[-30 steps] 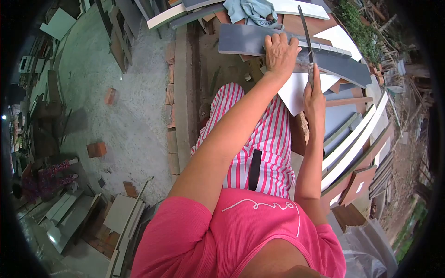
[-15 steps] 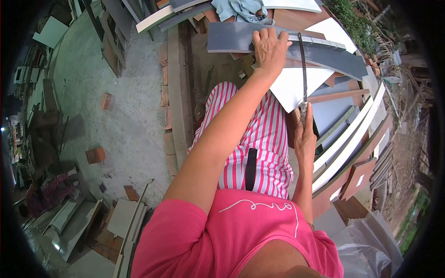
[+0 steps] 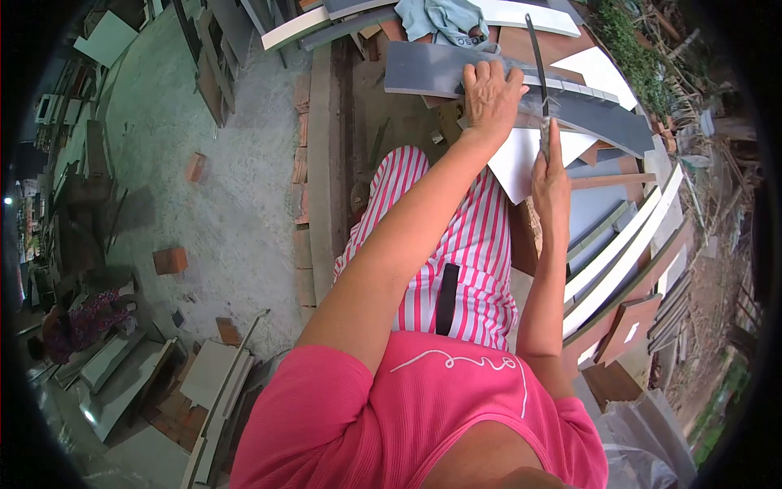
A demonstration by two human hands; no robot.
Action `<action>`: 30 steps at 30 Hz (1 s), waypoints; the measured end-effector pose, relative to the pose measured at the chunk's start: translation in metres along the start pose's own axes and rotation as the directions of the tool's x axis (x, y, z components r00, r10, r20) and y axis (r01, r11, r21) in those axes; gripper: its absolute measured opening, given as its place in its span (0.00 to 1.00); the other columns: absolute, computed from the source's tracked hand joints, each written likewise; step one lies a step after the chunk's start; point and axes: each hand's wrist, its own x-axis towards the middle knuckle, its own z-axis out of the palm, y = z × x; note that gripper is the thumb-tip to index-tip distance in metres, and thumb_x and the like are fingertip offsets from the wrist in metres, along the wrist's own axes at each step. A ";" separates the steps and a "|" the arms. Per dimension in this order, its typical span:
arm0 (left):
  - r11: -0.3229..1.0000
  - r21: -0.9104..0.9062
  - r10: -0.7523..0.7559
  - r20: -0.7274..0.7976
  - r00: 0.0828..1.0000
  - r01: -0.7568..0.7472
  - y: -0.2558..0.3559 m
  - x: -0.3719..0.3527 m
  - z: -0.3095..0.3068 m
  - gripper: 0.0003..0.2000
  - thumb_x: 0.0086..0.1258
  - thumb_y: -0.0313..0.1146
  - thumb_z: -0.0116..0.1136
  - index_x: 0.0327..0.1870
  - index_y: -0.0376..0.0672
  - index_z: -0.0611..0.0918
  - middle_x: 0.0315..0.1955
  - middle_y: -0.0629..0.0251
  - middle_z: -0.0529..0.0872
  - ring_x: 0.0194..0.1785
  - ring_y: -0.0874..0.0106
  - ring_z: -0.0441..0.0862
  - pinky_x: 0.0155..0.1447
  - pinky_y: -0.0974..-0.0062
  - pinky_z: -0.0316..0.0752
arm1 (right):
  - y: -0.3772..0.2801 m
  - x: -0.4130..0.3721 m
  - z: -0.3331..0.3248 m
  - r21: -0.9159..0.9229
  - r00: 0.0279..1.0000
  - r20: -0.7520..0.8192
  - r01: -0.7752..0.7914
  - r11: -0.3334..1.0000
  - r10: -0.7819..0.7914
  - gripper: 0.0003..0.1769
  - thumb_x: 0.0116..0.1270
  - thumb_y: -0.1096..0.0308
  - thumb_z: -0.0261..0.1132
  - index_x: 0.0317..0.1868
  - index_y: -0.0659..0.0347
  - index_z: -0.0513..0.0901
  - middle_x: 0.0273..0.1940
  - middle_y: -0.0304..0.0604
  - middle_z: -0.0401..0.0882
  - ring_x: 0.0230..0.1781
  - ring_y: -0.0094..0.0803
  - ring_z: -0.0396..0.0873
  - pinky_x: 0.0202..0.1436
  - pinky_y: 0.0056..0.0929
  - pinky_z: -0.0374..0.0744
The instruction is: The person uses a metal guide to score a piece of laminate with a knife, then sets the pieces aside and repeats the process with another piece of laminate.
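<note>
My left hand [image 3: 490, 102] is closed over the edge of a dark grey board [image 3: 423, 69], its fingers curled at a narrow pale strip [image 3: 582, 89] lying along the board. In my right hand [image 3: 551, 186] is a saw [image 3: 536, 57] with a long, thin dark blade. The blade crosses the strip just right of my left hand and points away from me. Part of the saw's handle is hidden by my fingers. Beneath the grey board, a white panel [image 3: 515, 167] sticks out toward my knees.
Long white and brown boards [image 3: 623, 257] are stacked to my right. A light blue cloth [image 3: 444, 18] lies on boards at the far side. Bricks [image 3: 170, 261] sit on the concrete floor [image 3: 236, 204] at left, and another person [image 3: 90, 326] is at far left.
My right hand has pushed the saw forward, away from my body, so its blade reaches farther past the strip. My left hand keeps its place on the board. The view has shifted slightly.
</note>
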 end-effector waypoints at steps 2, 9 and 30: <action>1.000 -0.004 0.004 -0.005 1.000 -0.004 0.000 -0.001 0.001 0.12 0.56 0.42 0.69 0.34 0.47 0.82 0.30 0.62 0.76 0.39 0.62 0.71 0.49 0.61 0.60 | -0.005 -0.023 -0.009 -0.013 0.990 0.069 -0.121 0.993 0.122 0.33 0.73 0.69 0.48 0.76 0.39 0.53 0.48 0.66 0.81 0.47 0.64 0.79 0.46 0.51 0.73; 1.000 0.003 0.026 -0.028 0.999 -0.026 -0.002 -0.002 0.006 0.12 0.57 0.42 0.68 0.35 0.47 0.82 0.30 0.61 0.76 0.40 0.62 0.71 0.50 0.60 0.60 | 0.020 -0.091 -0.016 -0.006 0.981 0.071 -0.179 0.984 0.179 0.31 0.76 0.66 0.47 0.77 0.38 0.51 0.47 0.69 0.80 0.44 0.59 0.83 0.44 0.51 0.75; 1.000 0.011 0.019 -0.003 1.000 -0.019 -0.002 -0.001 0.003 0.12 0.57 0.43 0.68 0.35 0.47 0.81 0.31 0.62 0.76 0.40 0.63 0.71 0.50 0.60 0.59 | 0.005 -0.067 -0.018 -0.035 0.967 0.126 -0.219 0.975 0.222 0.32 0.74 0.69 0.48 0.76 0.39 0.54 0.47 0.67 0.81 0.46 0.64 0.80 0.45 0.51 0.75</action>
